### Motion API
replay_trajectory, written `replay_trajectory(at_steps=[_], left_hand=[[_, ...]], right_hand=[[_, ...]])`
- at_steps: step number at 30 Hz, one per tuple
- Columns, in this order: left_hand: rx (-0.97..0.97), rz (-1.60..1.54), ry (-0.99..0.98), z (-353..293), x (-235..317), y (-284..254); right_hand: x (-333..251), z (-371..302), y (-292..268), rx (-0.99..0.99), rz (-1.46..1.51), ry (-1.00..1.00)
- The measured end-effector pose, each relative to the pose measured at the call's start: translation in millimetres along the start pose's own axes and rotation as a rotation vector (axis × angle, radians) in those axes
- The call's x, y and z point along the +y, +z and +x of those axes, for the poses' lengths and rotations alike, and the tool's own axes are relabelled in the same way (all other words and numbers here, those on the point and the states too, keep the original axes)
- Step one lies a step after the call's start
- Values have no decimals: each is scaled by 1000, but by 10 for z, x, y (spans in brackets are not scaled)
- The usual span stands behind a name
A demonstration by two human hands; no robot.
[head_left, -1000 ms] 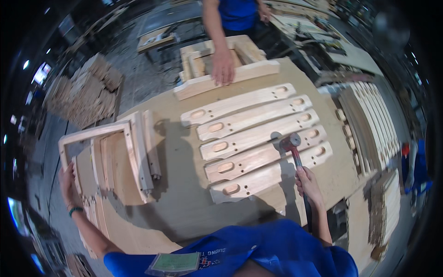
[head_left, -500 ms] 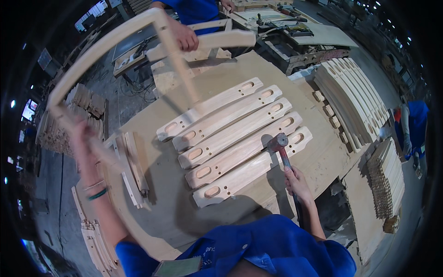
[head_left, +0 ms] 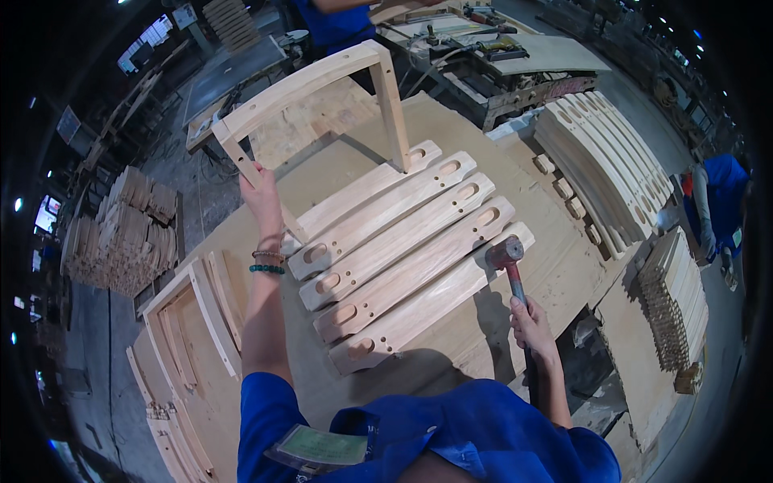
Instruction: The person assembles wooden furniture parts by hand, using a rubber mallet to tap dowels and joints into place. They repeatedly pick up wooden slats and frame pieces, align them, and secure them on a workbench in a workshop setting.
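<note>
My left hand (head_left: 262, 197) grips one leg of a U-shaped wooden frame (head_left: 310, 82) and holds it upright over the far end of the row of slats. Its leg ends come down at the farthest slat; whether they sit in the holes I cannot tell. Several pale wooden slats (head_left: 403, 239) lie side by side on the table, each with an oval slot and small round holes near its ends. My right hand (head_left: 531, 326) is closed around the handle of a hammer (head_left: 505, 253), its head above the nearest slat's right end.
Curved wooden pieces and frames (head_left: 213, 302) lie at the left of the table (head_left: 555, 274). Slotted slats (head_left: 600, 173) stand stacked at the right, beside another pile (head_left: 672, 306). A co-worker in blue (head_left: 342, 28) stands at the far side, near a tool-strewn bench (head_left: 499, 56).
My left hand has brought the frame rightward and down to the farthest slat. The hammer has shifted slightly right. The co-worker's hand and board have moved back from the table.
</note>
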State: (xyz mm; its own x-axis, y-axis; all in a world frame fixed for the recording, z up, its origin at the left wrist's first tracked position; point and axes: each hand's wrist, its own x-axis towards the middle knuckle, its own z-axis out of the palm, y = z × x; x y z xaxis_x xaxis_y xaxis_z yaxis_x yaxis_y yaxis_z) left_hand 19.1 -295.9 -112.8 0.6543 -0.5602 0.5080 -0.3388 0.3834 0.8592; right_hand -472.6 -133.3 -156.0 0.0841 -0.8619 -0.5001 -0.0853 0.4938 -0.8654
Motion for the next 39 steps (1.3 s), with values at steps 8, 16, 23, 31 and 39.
replay_trajectory(at_steps=[8, 16, 23, 31, 39], left_hand=[[-24, 221, 81, -121, 4, -13], [27, 233, 111, -131, 3, -137], [15, 193, 153, -221, 92, 15], [-83, 304, 117, -65, 104, -76], [18, 226, 109, -205, 87, -57]], right_hand=[[-435, 121, 67, -48, -79, -73], [-2443, 55, 420, -37, 2, -881], [-3462, 130, 892, -14, 57, -1338], [-2873, 1414, 1214, 59, -751, -821], [-2679, 1446, 1311, 44, -641, -818]])
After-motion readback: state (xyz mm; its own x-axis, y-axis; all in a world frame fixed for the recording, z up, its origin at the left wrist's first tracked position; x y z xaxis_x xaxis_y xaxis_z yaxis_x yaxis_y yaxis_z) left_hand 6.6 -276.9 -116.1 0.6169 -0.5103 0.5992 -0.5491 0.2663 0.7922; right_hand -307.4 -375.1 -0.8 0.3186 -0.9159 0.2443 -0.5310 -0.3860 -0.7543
